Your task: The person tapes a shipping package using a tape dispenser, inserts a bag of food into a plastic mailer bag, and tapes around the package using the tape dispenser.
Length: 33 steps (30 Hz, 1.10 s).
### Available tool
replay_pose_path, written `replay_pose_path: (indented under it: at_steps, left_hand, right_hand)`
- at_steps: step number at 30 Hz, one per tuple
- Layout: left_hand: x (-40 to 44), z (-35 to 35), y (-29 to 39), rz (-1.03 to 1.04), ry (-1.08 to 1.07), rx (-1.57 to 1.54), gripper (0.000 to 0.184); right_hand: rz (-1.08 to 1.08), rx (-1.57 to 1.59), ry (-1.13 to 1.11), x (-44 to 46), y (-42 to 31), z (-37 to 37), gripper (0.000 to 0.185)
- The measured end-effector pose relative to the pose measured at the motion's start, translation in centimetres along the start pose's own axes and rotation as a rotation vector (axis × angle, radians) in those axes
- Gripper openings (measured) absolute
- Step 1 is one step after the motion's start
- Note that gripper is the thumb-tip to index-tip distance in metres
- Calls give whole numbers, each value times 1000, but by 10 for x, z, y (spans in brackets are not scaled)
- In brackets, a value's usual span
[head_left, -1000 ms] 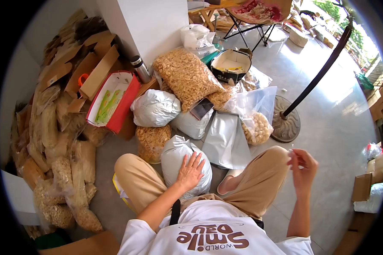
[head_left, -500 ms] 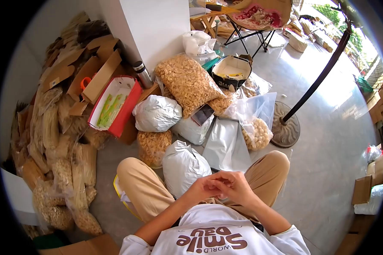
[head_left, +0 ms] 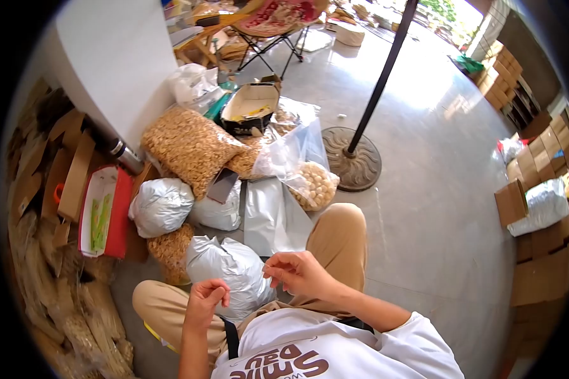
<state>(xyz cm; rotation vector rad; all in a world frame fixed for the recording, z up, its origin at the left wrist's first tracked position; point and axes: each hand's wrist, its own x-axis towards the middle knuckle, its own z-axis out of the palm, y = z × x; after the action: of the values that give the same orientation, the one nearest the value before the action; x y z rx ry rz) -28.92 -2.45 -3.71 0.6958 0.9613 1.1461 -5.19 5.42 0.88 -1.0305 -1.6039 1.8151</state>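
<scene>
Fingers curled on left hand (head_left: pixel 205 304) and right hand (head_left: pixel 303 275); I can't tell whether either pinches something. Plump silver-grey plastic bag (head_left: pixel 224 264) sits between bent beige-trousered knees (head_left: pixel 342 222), seemingly so they steady it.

White pillar (head_left: pixel 117 63); sunlit grey floor (head_left: pixel 430 265)

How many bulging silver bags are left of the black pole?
3: front bag between the legs, middle bag by the phone, left bag near the red box; others may be hidden.
</scene>
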Motion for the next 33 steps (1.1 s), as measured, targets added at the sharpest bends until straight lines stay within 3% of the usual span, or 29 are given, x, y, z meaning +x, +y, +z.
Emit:
replay_pose_path:
  at_steps: [8, 11, 13, 14, 15, 16, 17, 18, 20, 22, 27, 29, 30, 32, 33]
  left_hand:
    - [38, 32, 4, -39, -91, 279, 9]
    - [49, 49, 1, -92, -94, 306, 24]
    - [61, 50, -15, 157, 37, 513, 49]
    - [66, 25, -21, 87, -34, 917, 80]
    - [65, 23, -27, 79, -37, 925, 80]
    - [64, 23, -31, 42, 4, 1296, 93]
    - [63, 20, -37, 3, 47, 1666, 106]
    - [61, -2, -54, -171, -17, 1723, 127]
    - [51, -7, -68, -161, -57, 1832, 129]
    - [51, -11, -77, -140, -83, 1900, 132]
    - [56, -8, -79, -174, -85, 1884, 131]
    - [59, -7, -80, -185, -83, 1885, 131]
    - [59, -6, -81, -184, -82, 1890, 132]
    - [62, -4, -82, -200, -87, 1896, 134]
    - [63, -1, -81, -211, -90, 1893, 134]
  right_hand:
    - [-8, 503, 222, -35, 3, -106, 14]
    - [-148, 731, 494, -47, 34, -154, 13]
    - [-205, 691, 834, -52, 75, -201, 14]
    - [-211, 618, 1019, -57, 101, -227, 15]
    - [-202, 636, 1189, -61, 132, -251, 17]
    - [-191, 651, 1356, -66, 166, -275, 19]
    - [-59, 652, 1453, -74, 204, -296, 21]
    - [76, 650, 1546, -84, 243, -311, 24]
    - [292, 653, 1668, -98, 302, -323, 17]
    - [500, 358, 1631, -112, 342, -320, 15]
    - [705, 219, 1632, -115, 389, -316, 18]
    - [864, 36, 1514, -111, 394, -316, 25]
    - [878, 39, 1505, -110, 413, -317, 25]
    - [759, -509, 1338, -112, 461, -320, 38]
    - [769, -507, 1327, -111, 460, -320, 38]
